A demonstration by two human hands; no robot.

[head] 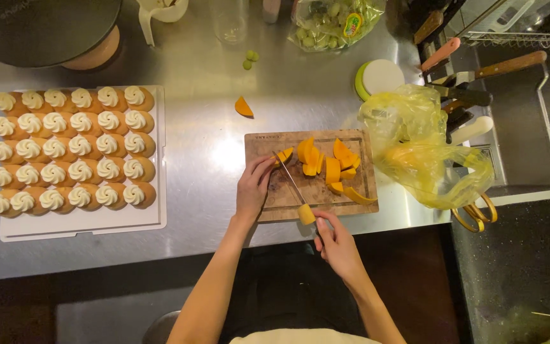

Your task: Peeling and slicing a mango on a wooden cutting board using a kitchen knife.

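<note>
Both forearms reach up from the bottom edge toward a wooden cutting board [268, 207] on the steel counter [205, 127]. Closed around the handle of a knife [294, 188], the right hand [335, 245] sits at the board's near edge, with the thin blade running up and left across the board. Curled fingers of the left hand [253, 188] pin a small orange fruit slice [284, 155] at the blade's tip. More cut orange pieces [329, 165] lie heaped just to the right on the board. One stray wedge [244, 107] rests on the counter above. A white tray [90, 223] of cream-topped pastries sits well to the left, and a yellow plastic bag [428, 150] touches the board's right side.
</note>
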